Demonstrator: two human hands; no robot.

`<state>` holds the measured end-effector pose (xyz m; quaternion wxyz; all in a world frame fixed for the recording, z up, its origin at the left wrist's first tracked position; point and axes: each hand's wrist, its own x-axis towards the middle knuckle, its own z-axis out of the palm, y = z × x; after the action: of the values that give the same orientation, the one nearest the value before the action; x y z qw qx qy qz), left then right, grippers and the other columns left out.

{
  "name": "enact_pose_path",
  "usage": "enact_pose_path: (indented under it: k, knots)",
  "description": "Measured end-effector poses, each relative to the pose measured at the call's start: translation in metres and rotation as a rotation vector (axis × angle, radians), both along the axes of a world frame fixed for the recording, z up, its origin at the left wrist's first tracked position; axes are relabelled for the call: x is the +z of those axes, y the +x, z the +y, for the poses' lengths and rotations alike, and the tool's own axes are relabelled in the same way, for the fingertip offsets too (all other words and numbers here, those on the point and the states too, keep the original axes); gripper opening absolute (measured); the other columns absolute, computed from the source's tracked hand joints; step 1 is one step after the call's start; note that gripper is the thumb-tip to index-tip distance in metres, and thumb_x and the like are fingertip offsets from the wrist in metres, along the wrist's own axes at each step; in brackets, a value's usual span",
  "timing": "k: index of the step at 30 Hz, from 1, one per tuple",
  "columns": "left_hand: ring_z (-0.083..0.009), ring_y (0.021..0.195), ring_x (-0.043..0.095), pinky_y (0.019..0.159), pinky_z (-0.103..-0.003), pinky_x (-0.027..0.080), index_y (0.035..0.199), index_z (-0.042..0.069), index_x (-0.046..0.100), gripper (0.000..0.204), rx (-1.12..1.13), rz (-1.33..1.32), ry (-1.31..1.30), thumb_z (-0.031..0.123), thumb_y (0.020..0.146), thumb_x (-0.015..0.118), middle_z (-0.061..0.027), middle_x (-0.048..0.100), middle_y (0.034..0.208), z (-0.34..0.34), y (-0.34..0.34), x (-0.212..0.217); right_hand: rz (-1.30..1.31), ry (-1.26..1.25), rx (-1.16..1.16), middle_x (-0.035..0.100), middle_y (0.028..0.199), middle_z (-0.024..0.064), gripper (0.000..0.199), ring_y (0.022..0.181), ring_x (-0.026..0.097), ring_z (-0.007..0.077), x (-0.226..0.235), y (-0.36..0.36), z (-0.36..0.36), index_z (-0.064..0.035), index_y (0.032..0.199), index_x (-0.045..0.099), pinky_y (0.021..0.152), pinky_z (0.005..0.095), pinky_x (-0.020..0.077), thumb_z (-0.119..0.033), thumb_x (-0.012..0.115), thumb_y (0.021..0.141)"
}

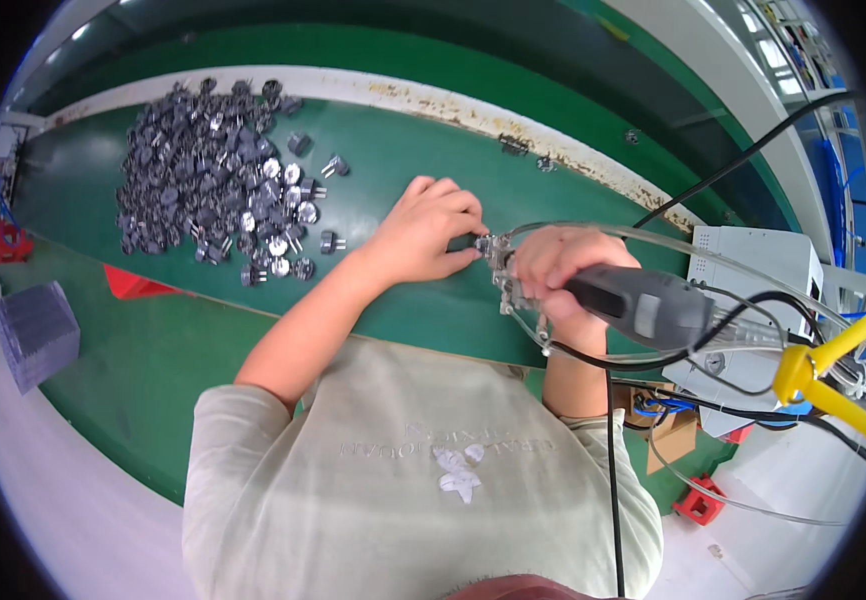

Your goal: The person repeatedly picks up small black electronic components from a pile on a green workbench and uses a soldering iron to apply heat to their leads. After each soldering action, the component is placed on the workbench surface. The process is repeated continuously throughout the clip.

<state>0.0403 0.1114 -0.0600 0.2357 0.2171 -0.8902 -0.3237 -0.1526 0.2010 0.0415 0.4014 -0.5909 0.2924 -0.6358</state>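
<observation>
My right hand (565, 268) is wrapped round a grey and black electric screwdriver (648, 305), which lies nearly level and points left. A clear and metal fitting (498, 255) with thin tubes sits at its front end. My left hand (423, 232) is closed just left of that fitting, thumb and fingers pinching a small dark part (464, 242) against the tip. Fingers cover most of this part, so its exact kind is hidden. Left of my hand lies a big heap of small black plug parts (208, 170) with metal prongs; a loose one (331, 242) is nearest my forearm.
The green bench (393, 140) has a raised, chipped white ledge (433, 105) behind it. To the right stands a white machine box (753, 260), with cables, tubes and a yellow strap (813, 370) hanging close to the screwdriver. A grey stack (38, 335) stands at the lower left.
</observation>
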Motion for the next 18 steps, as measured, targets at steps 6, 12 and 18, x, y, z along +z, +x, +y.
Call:
enact_pose_path:
  k: [6,12,18]
  knots:
    - [-0.0299,0.109,0.064,0.098,-0.045,0.046,0.102,0.013,0.079,0.025,0.304,0.032,-0.199,0.028,0.082,0.081,-0.0070,0.071,0.108,-0.068,-0.038,0.018,-0.085,-0.234,-0.208,0.063,0.076,0.0069,0.045,0.061,0.062,0.0218,0.032,-0.032,0.040,-0.0080,0.119,0.052,0.061,0.0397,0.0551,-0.038,0.078,0.097]
    - [-0.0305,0.114,0.064,0.096,-0.049,0.048,0.105,0.018,0.082,0.029,0.686,-0.133,-0.276,0.033,0.080,0.080,-0.0066,0.071,0.117,-0.205,-0.101,-0.036,0.126,0.043,-0.435,0.071,0.088,0.0130,0.044,0.081,0.070,0.0260,0.042,-0.042,0.053,-0.0029,0.103,0.067,0.076,0.0376,0.0589,0.003,0.089,0.066]
    - [-0.0401,0.118,0.066,0.102,-0.050,0.054,0.123,0.013,0.074,0.048,0.207,-0.005,-0.277,0.038,0.083,0.074,-0.0132,0.068,0.130,-0.144,-0.225,0.015,-0.121,0.078,-0.355,0.069,0.085,0.0158,0.049,0.079,0.069,0.0256,0.041,-0.054,0.068,0.0014,0.116,0.057,0.075,0.0386,0.0586,0.007,0.082,0.075]
